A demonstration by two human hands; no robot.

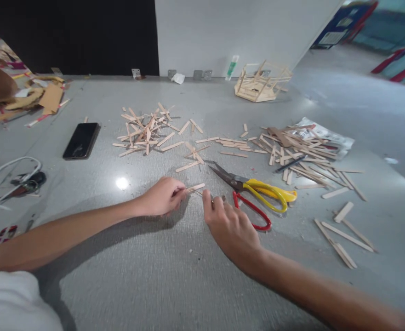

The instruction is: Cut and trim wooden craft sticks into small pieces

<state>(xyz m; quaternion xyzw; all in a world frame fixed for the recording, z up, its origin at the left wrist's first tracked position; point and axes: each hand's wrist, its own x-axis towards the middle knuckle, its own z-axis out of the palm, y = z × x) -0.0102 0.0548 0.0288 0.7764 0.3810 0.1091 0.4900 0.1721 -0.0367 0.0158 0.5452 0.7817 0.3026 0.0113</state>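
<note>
My left hand (162,196) rests on the grey table (174,276), its fingers pinched on one end of a short wooden craft stick (196,187). My right hand (228,223) lies just right of it, fingers curled, thumb and forefinger closed by the stick's other end; what they grip is too small to name. Open scissors with yellow and red handles (257,191) lie touching the right hand's far side, blades pointing to the upper left.
Piles of cut craft sticks (143,131) and longer sticks (302,151) spread across the far table. A stick-built frame (260,82) stands at the back. A black phone (81,140) lies at left, cardboard scraps (33,99) beyond it. Loose sticks (343,234) at right.
</note>
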